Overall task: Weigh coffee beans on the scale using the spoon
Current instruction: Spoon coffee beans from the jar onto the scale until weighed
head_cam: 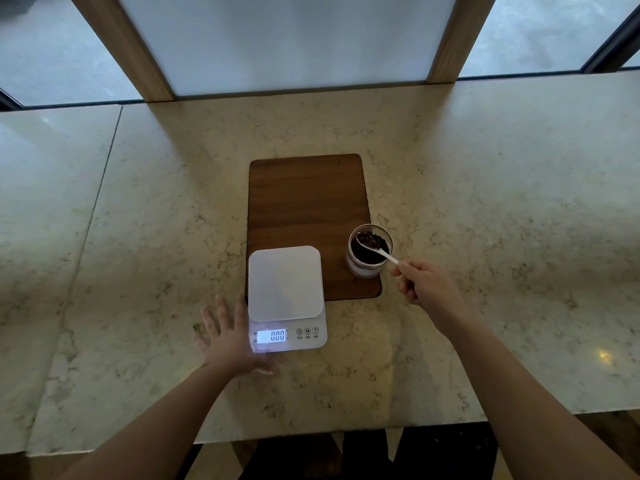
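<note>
A white digital scale (285, 285) stands at the near left corner of a wooden board, its lit display reading 000 and its platform bare. To its right a glass jar (369, 252) holds dark coffee beans. A white spoon (377, 249) carries several beans in its bowl over the jar's mouth. My right hand (427, 289) grips the spoon's handle just right of the jar. My left hand (230, 336) lies flat on the counter with fingers spread, against the scale's left side.
The dark wooden board (308, 202) lies on a pale marble counter (485, 202). Beyond the counter's far edge are wooden window posts (131, 53) and frosted panes. The counter's near edge runs below my forearms.
</note>
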Demonstrator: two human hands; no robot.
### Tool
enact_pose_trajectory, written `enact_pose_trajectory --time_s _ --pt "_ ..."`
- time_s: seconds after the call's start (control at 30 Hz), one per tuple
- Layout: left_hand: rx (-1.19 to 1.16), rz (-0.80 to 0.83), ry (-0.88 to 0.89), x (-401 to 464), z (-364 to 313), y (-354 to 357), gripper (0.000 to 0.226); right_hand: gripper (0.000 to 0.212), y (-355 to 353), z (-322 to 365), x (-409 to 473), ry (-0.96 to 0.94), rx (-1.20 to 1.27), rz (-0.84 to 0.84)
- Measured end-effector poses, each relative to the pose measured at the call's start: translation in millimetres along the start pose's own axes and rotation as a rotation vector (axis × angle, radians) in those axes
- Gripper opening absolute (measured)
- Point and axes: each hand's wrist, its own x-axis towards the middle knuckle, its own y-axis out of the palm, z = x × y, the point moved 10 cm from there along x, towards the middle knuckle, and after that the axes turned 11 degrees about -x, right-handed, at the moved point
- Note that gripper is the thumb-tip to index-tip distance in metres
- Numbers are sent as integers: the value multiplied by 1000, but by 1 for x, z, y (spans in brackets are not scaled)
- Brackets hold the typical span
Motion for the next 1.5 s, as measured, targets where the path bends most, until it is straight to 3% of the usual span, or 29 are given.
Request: enact_pose_trajectory --time_s 0.57,1.1,1.5 --pt "-11 -8 18 3 2 0 165 36 46 31 -17 -106 -96 77" --pt "-46 -22 65 5 4 3 161 37 121 20 -15 -89 -273 142" --pt "-61 -27 57 12 8 5 165 35 139 10 -11 -102 -327 139"
